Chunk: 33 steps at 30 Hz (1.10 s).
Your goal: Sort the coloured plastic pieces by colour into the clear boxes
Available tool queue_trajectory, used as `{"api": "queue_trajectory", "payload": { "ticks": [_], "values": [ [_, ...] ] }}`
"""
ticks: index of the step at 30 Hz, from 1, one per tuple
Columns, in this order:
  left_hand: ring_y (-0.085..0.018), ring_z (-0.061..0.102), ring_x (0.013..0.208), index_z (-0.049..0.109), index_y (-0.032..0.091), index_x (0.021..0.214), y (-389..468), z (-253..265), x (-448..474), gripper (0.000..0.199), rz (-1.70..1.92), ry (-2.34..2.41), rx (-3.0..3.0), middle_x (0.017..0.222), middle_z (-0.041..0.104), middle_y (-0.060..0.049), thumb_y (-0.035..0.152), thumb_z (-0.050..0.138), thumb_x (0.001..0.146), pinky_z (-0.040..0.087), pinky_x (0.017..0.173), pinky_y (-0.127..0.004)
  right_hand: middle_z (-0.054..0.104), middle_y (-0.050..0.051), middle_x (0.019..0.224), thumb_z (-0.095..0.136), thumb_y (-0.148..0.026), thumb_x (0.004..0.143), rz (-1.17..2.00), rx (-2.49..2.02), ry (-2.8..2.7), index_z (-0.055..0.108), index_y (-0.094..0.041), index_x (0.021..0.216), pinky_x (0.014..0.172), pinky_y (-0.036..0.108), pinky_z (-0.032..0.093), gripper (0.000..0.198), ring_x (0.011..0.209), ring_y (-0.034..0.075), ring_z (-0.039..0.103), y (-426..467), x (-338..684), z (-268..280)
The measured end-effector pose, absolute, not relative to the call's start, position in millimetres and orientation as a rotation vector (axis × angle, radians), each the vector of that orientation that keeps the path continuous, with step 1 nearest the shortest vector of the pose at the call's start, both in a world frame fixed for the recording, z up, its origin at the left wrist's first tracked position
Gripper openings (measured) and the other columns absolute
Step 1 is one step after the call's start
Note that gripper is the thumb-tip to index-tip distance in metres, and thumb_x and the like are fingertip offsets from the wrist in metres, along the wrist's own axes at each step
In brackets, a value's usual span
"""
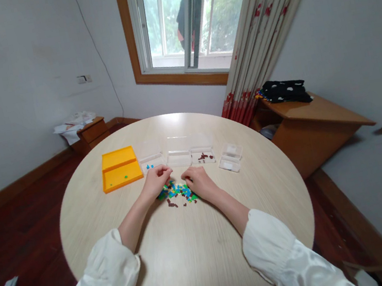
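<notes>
A loose pile of small building bricks [175, 191] in blue, green, yellow and brown lies on the round table [191, 251]. My left hand [157, 180] hovers at the pile's upper left with thumb and fingers pinched together; anything between them is too small to make out. On the other side, my right hand [199, 181] is closed, its fingers curled down by the pile's right edge, and what they hold is hidden. A few brown bricks [173, 205] lie apart, nearer to me. Both hands cover part of the pile.
Behind the pile stand an open yellow case [118, 156] with a few green bits and clear boxes, one [151, 157] with blue bricks, another [201, 150] with brown ones. A smaller clear case [231, 151] is at right. A wooden cabinet [333, 110] stands beyond the table.
</notes>
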State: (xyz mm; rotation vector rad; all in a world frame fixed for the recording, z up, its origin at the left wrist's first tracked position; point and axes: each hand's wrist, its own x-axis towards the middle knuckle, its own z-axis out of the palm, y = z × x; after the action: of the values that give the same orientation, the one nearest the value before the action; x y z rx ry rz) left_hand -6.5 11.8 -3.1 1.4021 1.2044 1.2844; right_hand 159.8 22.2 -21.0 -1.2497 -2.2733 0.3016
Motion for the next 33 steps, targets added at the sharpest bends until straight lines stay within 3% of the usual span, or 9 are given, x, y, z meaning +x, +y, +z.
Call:
{"api": "queue_trajectory", "payload": {
  "ticks": [5, 9, 15, 23, 30, 33],
  "values": [
    [-0.009, 0.047, 0.042, 0.057, 0.015, 0.063, 10, 0, -6, 0.019, 1.216, 1.219, 1.44, 0.047, 0.052, 0.004, 0.033, 0.062, 0.064, 0.037, 0.046, -0.022, 0.066, 0.007, 0.085, 0.047, 0.004, 0.069, 0.363, -1.15, -2.251, 0.066, -0.014, 0.084, 0.078, 0.028, 0.042, 0.03, 0.081, 0.016, 0.058, 25, 161, -25],
    [-0.01, 0.051, 0.045, 0.058, 0.015, 0.065, 12, -3, -6, 0.018, 1.176, 1.214, 1.445, 0.054, 0.058, 0.002, 0.031, 0.064, 0.062, 0.041, 0.048, -0.023, 0.064, 0.006, 0.085, 0.045, 0.004, 0.068, 0.399, -1.123, -2.182, 0.063, -0.013, 0.096, 0.076, 0.028, 0.045, 0.037, 0.078, 0.015, 0.057, 26, 161, -28],
    [-0.013, 0.057, 0.053, 0.064, 0.014, 0.071, 17, -9, -8, 0.016, 1.185, 1.241, 1.509, 0.062, 0.064, -0.002, 0.028, 0.065, 0.062, 0.046, 0.054, -0.025, 0.06, 0.003, 0.08, 0.043, 0.0, 0.07, 0.414, -1.052, -2.086, 0.058, -0.016, 0.104, 0.073, 0.027, 0.046, 0.04, 0.073, 0.015, 0.055, 23, 160, -25],
    [-0.016, 0.062, 0.068, 0.071, 0.014, 0.086, 10, -6, -5, 0.029, 1.077, 1.065, 1.528, 0.083, 0.071, -0.007, 0.033, 0.065, 0.065, 0.049, 0.065, -0.029, 0.061, 0.003, 0.084, 0.047, -0.008, 0.078, 0.361, -0.833, -1.961, 0.054, -0.02, 0.107, 0.075, 0.028, 0.047, 0.033, 0.075, 0.014, 0.057, 12, 156, -14],
    [-0.014, 0.059, 0.059, 0.069, 0.012, 0.077, 7, -2, -3, 0.024, 1.085, 1.009, 1.423, 0.065, 0.067, -0.003, 0.031, 0.07, 0.061, 0.047, 0.06, -0.027, 0.061, 0.002, 0.084, 0.049, -0.013, 0.08, 0.407, -0.793, -1.943, 0.051, -0.02, 0.111, 0.071, 0.026, 0.047, 0.031, 0.071, 0.012, 0.057, 6, 154, -11],
    [-0.013, 0.058, 0.054, 0.068, 0.012, 0.076, 9, -2, -5, 0.026, 1.153, 1.07, 1.361, 0.056, 0.063, -0.001, 0.032, 0.071, 0.06, 0.046, 0.057, -0.026, 0.061, 0.003, 0.083, 0.049, -0.015, 0.082, 0.355, -0.899, -1.998, 0.055, -0.019, 0.103, 0.071, 0.026, 0.045, 0.023, 0.073, 0.014, 0.057, 5, 156, -7]
  ]
}}
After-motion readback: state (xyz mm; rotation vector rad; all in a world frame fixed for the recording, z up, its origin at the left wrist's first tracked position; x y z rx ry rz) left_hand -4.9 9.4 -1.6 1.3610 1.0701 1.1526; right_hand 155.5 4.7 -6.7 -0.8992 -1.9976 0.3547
